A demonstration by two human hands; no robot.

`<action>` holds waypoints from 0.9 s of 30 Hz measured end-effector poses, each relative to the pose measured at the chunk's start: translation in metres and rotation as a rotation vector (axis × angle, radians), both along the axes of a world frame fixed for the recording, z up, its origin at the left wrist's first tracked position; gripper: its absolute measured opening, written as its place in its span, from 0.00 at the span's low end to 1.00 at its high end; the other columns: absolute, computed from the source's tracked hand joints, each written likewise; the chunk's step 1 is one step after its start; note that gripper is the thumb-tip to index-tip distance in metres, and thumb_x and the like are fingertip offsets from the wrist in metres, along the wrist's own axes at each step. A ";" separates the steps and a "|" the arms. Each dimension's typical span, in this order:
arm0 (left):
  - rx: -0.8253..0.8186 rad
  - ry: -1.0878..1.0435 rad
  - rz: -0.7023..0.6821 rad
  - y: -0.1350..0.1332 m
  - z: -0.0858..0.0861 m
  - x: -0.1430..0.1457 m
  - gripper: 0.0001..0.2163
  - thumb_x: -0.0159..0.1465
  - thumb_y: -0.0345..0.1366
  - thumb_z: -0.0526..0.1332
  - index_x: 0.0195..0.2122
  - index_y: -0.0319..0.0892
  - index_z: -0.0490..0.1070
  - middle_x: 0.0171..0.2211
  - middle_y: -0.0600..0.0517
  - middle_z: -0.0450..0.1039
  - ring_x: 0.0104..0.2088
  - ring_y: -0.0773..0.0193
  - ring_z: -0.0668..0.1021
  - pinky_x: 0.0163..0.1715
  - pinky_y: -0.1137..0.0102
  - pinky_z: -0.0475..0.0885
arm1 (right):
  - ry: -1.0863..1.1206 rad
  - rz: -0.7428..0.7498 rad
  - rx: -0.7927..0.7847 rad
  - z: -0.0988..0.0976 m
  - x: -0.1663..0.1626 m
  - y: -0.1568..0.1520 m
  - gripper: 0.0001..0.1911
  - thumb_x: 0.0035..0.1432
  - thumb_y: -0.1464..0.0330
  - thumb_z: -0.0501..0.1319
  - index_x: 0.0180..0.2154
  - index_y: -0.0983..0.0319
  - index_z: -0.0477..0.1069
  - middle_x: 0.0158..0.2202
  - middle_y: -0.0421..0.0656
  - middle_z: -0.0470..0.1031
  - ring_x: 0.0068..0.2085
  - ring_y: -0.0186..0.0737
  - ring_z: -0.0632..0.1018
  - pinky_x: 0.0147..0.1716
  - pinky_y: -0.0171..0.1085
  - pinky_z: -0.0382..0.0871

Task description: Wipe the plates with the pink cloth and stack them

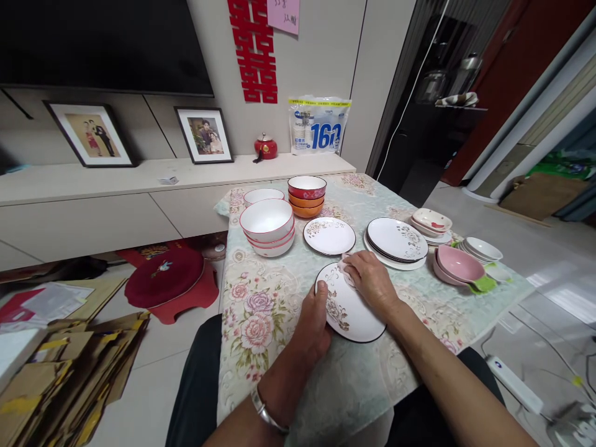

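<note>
A white plate with a floral pattern and dark rim [354, 313] is tilted up just above the flowered tablecloth [261, 310]. My left hand [313, 329] grips its left edge, thumb on the face. My right hand [372, 282] presses a small white cloth [344, 268] against the plate's upper part, fingers closed over it.
Behind the plate lie a single patterned plate [329, 236] and a stack of like plates [397, 241]. White bowls with red rims [267, 226] stand at left, red and orange bowls [306, 195] behind, pink bowls [459, 266] and small dishes [433, 221] at right. Cardboard lies on the floor at left.
</note>
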State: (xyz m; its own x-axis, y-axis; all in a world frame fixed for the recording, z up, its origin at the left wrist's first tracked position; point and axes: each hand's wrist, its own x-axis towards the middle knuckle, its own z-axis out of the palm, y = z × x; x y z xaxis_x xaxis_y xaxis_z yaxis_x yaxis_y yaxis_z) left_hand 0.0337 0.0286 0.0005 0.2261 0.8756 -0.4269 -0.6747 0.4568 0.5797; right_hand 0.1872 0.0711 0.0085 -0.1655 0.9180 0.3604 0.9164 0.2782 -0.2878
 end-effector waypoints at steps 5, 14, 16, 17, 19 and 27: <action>-0.035 0.109 0.066 -0.005 0.004 0.005 0.15 0.69 0.39 0.57 0.51 0.37 0.70 0.43 0.40 0.82 0.45 0.53 0.83 0.49 0.59 0.76 | -0.148 -0.226 -0.077 -0.005 0.018 -0.029 0.12 0.68 0.67 0.57 0.47 0.62 0.76 0.36 0.47 0.74 0.40 0.47 0.74 0.36 0.38 0.61; -0.032 0.094 0.174 -0.010 0.005 0.010 0.14 0.69 0.40 0.55 0.50 0.39 0.71 0.43 0.41 0.82 0.43 0.55 0.83 0.47 0.61 0.76 | -0.123 -0.350 -0.057 -0.018 0.019 -0.073 0.17 0.68 0.65 0.54 0.52 0.64 0.73 0.35 0.48 0.73 0.35 0.46 0.76 0.33 0.38 0.64; -0.028 0.041 0.165 -0.010 0.005 0.009 0.14 0.68 0.39 0.56 0.51 0.39 0.70 0.43 0.41 0.81 0.43 0.55 0.83 0.47 0.61 0.76 | -0.032 -0.377 -0.103 -0.017 0.021 -0.070 0.20 0.67 0.64 0.54 0.55 0.64 0.72 0.38 0.51 0.76 0.39 0.49 0.78 0.36 0.41 0.67; -0.024 0.020 0.162 -0.010 0.005 0.008 0.14 0.67 0.39 0.57 0.52 0.40 0.69 0.44 0.42 0.81 0.42 0.55 0.83 0.46 0.61 0.76 | 0.033 -0.392 -0.122 -0.017 0.022 -0.067 0.21 0.66 0.63 0.55 0.57 0.64 0.71 0.41 0.52 0.77 0.42 0.51 0.78 0.39 0.42 0.68; -0.009 -0.010 0.160 -0.009 0.006 0.007 0.17 0.63 0.35 0.61 0.53 0.41 0.68 0.43 0.44 0.81 0.41 0.55 0.83 0.45 0.60 0.76 | 0.187 -0.426 -0.147 -0.018 0.025 -0.058 0.25 0.63 0.61 0.58 0.58 0.64 0.70 0.48 0.53 0.78 0.48 0.54 0.78 0.45 0.46 0.70; -0.072 -0.070 0.004 -0.005 0.009 -0.002 0.23 0.52 0.32 0.64 0.51 0.35 0.72 0.38 0.42 0.82 0.42 0.46 0.82 0.46 0.55 0.75 | 0.630 -0.267 -0.222 -0.023 0.038 -0.020 0.28 0.53 0.62 0.61 0.55 0.65 0.74 0.53 0.51 0.78 0.51 0.51 0.78 0.54 0.48 0.68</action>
